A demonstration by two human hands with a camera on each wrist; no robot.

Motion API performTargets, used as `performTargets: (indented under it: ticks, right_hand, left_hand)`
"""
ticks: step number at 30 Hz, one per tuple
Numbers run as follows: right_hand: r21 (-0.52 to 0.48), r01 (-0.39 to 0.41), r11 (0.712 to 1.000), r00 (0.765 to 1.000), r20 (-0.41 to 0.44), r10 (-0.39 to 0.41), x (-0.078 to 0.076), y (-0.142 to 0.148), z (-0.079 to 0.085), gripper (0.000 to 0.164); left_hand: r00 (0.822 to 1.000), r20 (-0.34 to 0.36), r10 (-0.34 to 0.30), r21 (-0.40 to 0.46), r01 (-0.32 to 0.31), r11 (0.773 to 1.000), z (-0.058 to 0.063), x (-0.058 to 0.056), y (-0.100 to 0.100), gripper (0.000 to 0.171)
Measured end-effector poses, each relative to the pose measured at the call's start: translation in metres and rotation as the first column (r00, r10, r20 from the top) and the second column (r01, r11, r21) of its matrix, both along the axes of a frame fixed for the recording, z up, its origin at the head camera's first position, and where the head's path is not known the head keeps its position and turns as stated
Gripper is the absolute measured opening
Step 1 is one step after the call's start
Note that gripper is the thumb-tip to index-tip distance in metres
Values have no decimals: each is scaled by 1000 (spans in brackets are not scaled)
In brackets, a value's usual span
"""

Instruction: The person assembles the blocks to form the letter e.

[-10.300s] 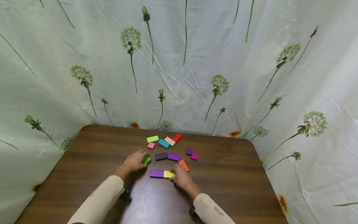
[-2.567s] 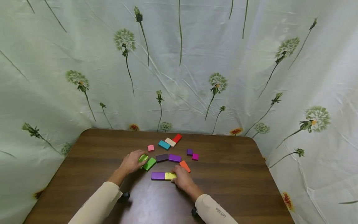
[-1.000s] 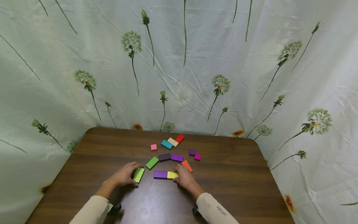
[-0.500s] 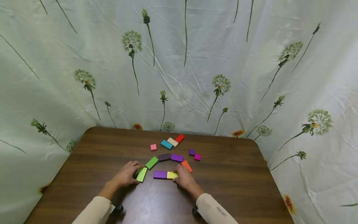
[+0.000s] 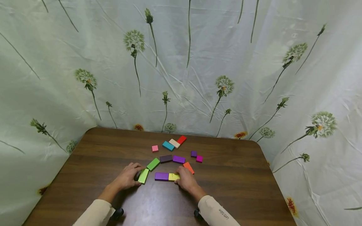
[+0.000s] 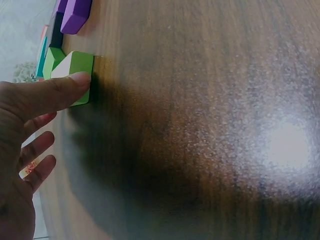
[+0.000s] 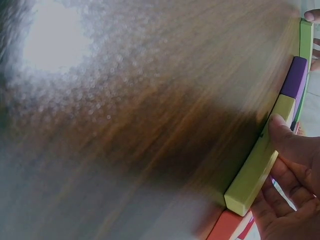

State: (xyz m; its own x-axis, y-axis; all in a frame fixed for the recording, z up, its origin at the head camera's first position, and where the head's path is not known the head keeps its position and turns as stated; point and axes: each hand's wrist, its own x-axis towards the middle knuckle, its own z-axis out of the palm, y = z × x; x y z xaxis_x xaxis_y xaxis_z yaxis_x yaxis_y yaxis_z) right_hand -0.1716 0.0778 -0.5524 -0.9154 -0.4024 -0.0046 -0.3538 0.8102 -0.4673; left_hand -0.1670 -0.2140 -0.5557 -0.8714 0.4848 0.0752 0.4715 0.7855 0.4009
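My left hand (image 5: 128, 177) pinches a light green block (image 5: 143, 176) between thumb and fingers. The block's far end meets the near end of a green block (image 5: 153, 164). From there a dark block (image 5: 166, 158), a purple block (image 5: 179, 159) and an orange block (image 5: 189, 167) continue the arc. Inside the arc, a second purple block (image 5: 161, 176) lies end to end with a yellow block (image 5: 173, 177). My right hand (image 5: 187, 179) grips that yellow block, its thumb on the near side in the right wrist view (image 7: 281, 131).
Behind the arc lie a pink cube (image 5: 155, 148), a teal block (image 5: 168, 146), a beige block (image 5: 174, 143) and a red block (image 5: 182, 139). A dark purple cube (image 5: 193, 154) and a magenta cube (image 5: 199, 159) sit to the right. A flowered curtain (image 5: 181, 78) hangs behind the table (image 5: 234, 182).
My left hand let go of the green block, took the light green block from the back and brought it down to the arc's left end, lately sliding it right. My right hand stays on the yellow block.
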Motion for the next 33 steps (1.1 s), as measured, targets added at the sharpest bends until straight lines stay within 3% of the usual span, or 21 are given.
performTargets:
  ticks: [8, 20, 33]
  right_hand:
    - [-4, 6, 1000, 1000, 21, -6, 0, 0, 1, 24]
    - [12, 12, 1000, 998, 65, -13, -1, -2, 1, 25]
    - [60, -3, 998, 998, 69, -1, -3, -1, 3, 25]
  left_hand:
    - [1000, -9, 7, 5, -7, 1000, -1, 1, 0, 61]
    - [999, 39, 33, -2, -33, 999, -3, 1, 0, 60]
    - [1000, 3, 7, -88, -7, 996, 5, -1, 4, 59]
